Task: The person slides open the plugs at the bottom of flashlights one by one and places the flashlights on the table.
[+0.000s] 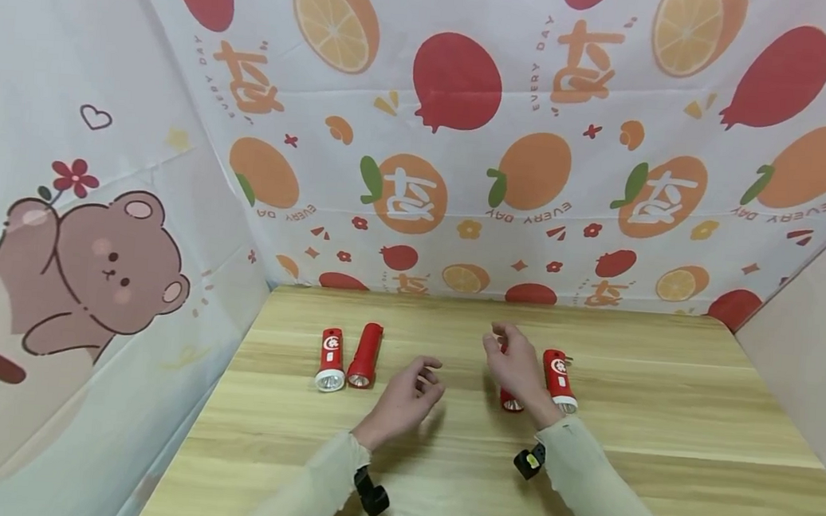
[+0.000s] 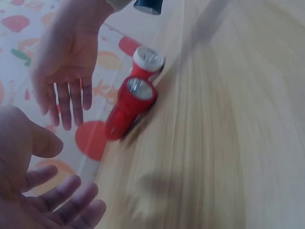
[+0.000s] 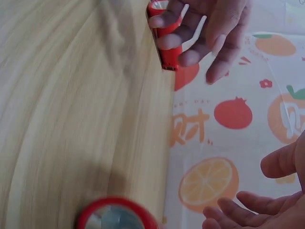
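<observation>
My left hand [image 1: 403, 401] is above the tabletop, fingers loosely bent and holding nothing, right of an all-red flashlight [image 1: 366, 352] and a red flashlight with a white rim [image 1: 331, 356]. My right hand [image 1: 518, 371] hovers over another all-red flashlight [image 1: 511, 402], hiding much of it; a second white-rimmed one [image 1: 559, 378] lies just to the right. In the left wrist view, the left hand [image 2: 43, 186] and right hand [image 2: 69, 62] face each other with empty palms. The right wrist view shows the right hand [image 3: 267, 202] empty and a lens [image 3: 113, 217] near the bottom.
The flashlights lie on a light wooden table [image 1: 441, 476], lenses toward the near edge. A fruit-patterned cloth [image 1: 462, 173] stands behind the table, and a bear-printed cloth [image 1: 184, 346] is at the left. Black devices are strapped on both wrists.
</observation>
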The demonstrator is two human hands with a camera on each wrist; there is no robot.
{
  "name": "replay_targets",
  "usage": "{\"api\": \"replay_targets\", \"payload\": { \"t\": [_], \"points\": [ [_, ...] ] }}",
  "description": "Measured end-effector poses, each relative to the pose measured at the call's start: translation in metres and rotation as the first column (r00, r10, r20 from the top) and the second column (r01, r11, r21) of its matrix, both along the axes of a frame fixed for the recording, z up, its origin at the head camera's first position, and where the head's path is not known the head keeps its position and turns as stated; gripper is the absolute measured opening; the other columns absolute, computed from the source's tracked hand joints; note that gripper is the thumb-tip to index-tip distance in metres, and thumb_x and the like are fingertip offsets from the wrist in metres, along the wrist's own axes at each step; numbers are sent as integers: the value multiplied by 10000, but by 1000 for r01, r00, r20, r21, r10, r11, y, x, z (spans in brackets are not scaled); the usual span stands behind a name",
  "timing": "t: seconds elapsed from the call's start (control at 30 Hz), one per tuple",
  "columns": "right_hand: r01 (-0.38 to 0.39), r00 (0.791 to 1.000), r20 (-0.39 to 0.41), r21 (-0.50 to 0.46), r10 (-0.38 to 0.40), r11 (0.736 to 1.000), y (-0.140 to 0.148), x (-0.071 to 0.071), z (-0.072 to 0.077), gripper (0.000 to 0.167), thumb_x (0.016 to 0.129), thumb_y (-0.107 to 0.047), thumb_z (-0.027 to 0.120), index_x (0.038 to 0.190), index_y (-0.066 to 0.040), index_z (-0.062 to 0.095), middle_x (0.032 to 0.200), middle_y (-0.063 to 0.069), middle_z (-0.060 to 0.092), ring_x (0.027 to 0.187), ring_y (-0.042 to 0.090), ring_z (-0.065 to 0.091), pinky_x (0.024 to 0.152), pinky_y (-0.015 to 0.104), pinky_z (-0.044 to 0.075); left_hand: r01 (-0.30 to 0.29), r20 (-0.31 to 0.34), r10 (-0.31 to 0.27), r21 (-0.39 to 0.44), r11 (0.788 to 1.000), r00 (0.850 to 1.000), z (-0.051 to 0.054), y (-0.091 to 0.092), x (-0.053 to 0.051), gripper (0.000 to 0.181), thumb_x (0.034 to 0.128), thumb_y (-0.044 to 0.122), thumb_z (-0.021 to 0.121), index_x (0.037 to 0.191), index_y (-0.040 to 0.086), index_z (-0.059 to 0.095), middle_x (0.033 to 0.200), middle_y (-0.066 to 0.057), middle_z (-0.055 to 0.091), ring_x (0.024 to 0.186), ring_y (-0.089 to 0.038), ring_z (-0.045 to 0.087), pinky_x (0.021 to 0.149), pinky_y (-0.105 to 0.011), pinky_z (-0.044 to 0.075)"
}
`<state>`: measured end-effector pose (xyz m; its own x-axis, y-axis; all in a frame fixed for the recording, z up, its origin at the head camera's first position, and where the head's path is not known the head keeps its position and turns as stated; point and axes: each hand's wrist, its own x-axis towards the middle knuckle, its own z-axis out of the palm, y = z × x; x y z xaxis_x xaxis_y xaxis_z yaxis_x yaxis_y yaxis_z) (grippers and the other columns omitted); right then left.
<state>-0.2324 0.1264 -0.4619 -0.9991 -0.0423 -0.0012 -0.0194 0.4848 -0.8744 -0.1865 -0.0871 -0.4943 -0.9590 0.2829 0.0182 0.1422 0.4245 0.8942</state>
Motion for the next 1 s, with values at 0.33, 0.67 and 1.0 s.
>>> {"api": "replay_targets", "payload": {
  "t": [0.33,0.67,1.0],
  "points": [
    [-70,997,-24,-40,69,997,-35,-3,-7,397,1025,-224,566,1376,-38,570,1362,183,627,1193,322,652,926,441,580,-157,-107,153,-30,987,982,18,-50,7,309,959,67,651,1256,143,613,1046,-76,671,867,-155,640,729,-214,514],
    [-108,994,15,9,108,994,-63,-16,-18,378,1001,-217,564,1298,10,617,1196,146,688,1051,258,695,891,403,574,-254,-82,247,-93,963,965,30,-97,10,325,979,105,631,1301,98,589,1078,-96,668,896,-200,629,736,-230,510],
    [-143,984,106,-11,143,990,-88,-26,-19,435,1032,-293,541,1351,-1,588,1246,139,677,1120,273,655,952,444,550,-320,-41,318,-171,932,947,25,-135,12,340,996,124,598,1329,68,558,1135,-137,652,946,-220,643,702,-253,526]
  ]
}}
